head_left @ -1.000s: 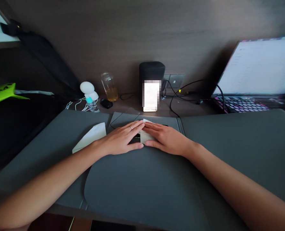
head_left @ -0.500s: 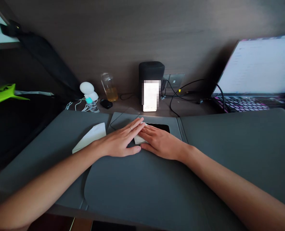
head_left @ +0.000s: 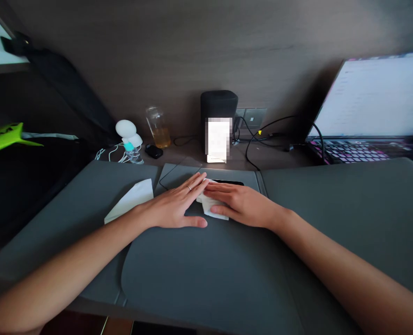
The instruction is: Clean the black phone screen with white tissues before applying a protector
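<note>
A dark, flat, phone-like slab (head_left: 236,183) lies on the grey desk mat, mostly hidden under both hands. My left hand (head_left: 173,204) rests flat at its left side, palm down, fingers stretched out and the thumb apart; a ring shows on one finger. My right hand (head_left: 250,204) presses a crumpled white tissue (head_left: 211,208) against the slab, its fingers together and its thumb over the tissue. The fingertips of both hands meet near the slab's far edge. A thin clear sheet with a dark outline (head_left: 180,172) lies just beyond my left hand.
A folded white paper (head_left: 133,197) lies left of my left wrist. Along the wall stand a glass with amber liquid (head_left: 161,135), a small clear bottle (head_left: 133,153), a black speaker (head_left: 218,100) and a bright blurred panel (head_left: 217,139). Cables run toward an open laptop (head_left: 367,107).
My right hand has shifted slightly right, and its thumb has moved away from my left thumb. More of the tissue now shows beneath it. My left hand has stayed nearly still.
</note>
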Available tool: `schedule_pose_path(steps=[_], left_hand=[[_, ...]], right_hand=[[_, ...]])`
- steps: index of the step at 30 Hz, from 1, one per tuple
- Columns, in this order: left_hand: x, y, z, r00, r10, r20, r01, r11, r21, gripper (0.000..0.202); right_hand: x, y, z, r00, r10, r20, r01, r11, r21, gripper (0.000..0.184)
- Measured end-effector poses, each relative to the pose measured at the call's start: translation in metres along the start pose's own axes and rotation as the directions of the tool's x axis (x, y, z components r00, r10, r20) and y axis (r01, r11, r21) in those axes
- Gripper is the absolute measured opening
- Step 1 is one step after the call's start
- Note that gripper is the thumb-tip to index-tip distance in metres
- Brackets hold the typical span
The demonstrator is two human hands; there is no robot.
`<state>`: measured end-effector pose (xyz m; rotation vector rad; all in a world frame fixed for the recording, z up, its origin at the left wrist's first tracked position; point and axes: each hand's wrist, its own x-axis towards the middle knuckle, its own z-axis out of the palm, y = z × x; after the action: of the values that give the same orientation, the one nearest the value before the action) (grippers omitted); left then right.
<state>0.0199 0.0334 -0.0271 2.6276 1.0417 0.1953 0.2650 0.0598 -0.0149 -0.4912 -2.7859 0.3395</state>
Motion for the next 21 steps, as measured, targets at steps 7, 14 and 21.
schedule_pose_path(steps=[7,14,21], left_hand=[[0.0,0.0,0.001,0.999,-0.034,0.008,0.034,0.999,-0.006,0.099],[0.001,-0.001,0.001,0.996,-0.07,0.056,0.068,0.997,0.026,0.094],[0.002,0.002,-0.001,0.991,-0.105,0.083,0.102,0.994,0.032,0.096]], right_hand=[[0.003,-0.001,0.004,0.999,-0.022,-0.027,0.022,1.0,-0.002,0.064],[-0.008,0.011,0.0,0.997,0.076,-0.006,-0.075,0.997,0.035,0.041],[-0.013,0.021,-0.004,0.995,0.101,-0.009,-0.099,0.987,0.125,0.034]])
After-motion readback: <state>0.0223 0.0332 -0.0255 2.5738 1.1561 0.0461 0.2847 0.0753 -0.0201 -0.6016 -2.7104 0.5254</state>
